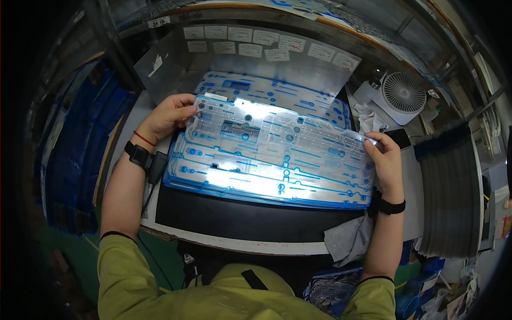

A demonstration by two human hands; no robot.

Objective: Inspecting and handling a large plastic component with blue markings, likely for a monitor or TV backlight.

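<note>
Between my hands a thin clear plastic sheet (320,137) with fine printed lines and small cutouts is held up at a tilt. My left hand (169,114) pinches its upper left corner, and my right hand (385,160) grips the upper right corner with thumb and fingers. Beneath and in front of it lies a stack of blue-patterned clear sheets (320,198), their edges layered. Bright glare hides part of the surface, so I cannot tell where the held sheet touches the stack. Another blue-patterned sheet (320,109) shows behind it.
A grey metal panel (176,69) with paper labels stands at the back. A white fan (404,92) sits at the back right. A grey cloth (349,239) hangs over the table's front edge. Dark stacked sheets (450,186) stand right, blue stacks (74,154) left.
</note>
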